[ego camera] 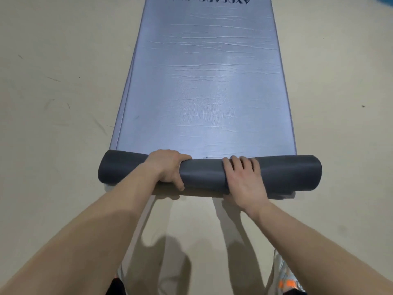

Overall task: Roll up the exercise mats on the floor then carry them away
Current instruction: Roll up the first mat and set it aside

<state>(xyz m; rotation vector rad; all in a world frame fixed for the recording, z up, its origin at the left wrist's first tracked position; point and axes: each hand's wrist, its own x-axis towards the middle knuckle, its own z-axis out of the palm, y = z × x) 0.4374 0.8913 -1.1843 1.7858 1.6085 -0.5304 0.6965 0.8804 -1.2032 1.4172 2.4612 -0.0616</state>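
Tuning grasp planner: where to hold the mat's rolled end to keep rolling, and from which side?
Probably hold the roll over its top, either side of centre, coming from the near side, as the left hand and right hand do. It lies crosswise, and the flat mat joins its far side.

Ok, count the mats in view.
1. The mat lies on the floor ahead, near end rolled under the left hand and right hand. A blue patch top-right may be another; cannot tell.
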